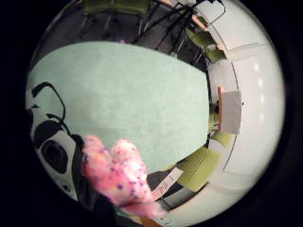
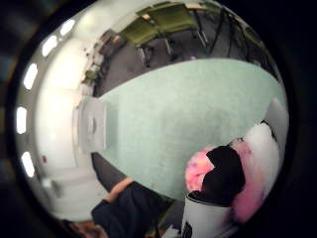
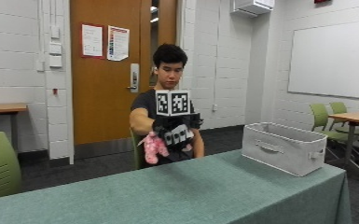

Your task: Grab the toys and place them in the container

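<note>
Centre of the outside frame: black-gloved right hand raised above green-clothed table, fingers clamped on 1 fluffy pink plush toy. Right: grey fabric container on table.

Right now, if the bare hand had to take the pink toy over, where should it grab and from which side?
Probably the dangling lower end of the pink toy, coming from below. The gloved right hand grips its upper part above the table, so only the hanging end shows free.
</note>
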Available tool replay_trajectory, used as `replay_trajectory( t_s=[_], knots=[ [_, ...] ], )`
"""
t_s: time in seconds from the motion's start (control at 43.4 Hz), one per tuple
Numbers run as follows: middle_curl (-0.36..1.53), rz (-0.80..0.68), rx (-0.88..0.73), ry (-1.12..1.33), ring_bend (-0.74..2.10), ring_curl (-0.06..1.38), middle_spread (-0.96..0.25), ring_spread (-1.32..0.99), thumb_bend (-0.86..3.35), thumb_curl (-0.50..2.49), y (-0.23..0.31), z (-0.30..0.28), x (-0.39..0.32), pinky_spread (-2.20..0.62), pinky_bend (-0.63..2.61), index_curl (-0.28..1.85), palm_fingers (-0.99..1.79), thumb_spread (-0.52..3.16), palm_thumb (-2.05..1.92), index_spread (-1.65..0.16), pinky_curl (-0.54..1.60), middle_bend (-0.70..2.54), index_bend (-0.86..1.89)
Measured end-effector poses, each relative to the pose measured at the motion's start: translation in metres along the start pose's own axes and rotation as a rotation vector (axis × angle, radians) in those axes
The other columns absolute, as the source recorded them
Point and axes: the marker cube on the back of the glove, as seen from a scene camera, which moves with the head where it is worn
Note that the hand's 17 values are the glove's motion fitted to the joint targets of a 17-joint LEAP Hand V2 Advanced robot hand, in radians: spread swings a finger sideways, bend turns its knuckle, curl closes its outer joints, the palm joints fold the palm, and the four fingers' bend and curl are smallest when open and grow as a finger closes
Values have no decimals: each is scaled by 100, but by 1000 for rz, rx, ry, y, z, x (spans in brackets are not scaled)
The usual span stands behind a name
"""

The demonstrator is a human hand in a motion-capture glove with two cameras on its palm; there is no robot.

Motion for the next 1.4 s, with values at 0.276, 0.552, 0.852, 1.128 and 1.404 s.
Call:
replay_trajectory(
  t_s=[0.276,0.552,0.852,1.128,1.404],
  knots=[
    [65,-158,145,-15,114,52,-31,-38,15,78,-33,-90,-109,-48,77,78,126,93,52,-23,41,102,83],
    [65,-427,278,-41,116,51,-30,-38,15,90,-47,-167,-309,-48,79,82,124,88,50,-22,41,104,84],
    [64,-621,276,-157,118,50,-30,-37,15,102,-17,-195,-565,-48,80,85,123,84,49,-21,41,105,83],
    [64,-848,253,-248,118,50,-29,-37,15,112,-37,-164,-595,-47,81,87,123,82,48,-21,40,106,82],
    [63,-891,203,-83,119,49,-29,-37,15,121,-56,-127,-593,-47,80,89,123,82,46,-21,40,106,81]
  ],
)
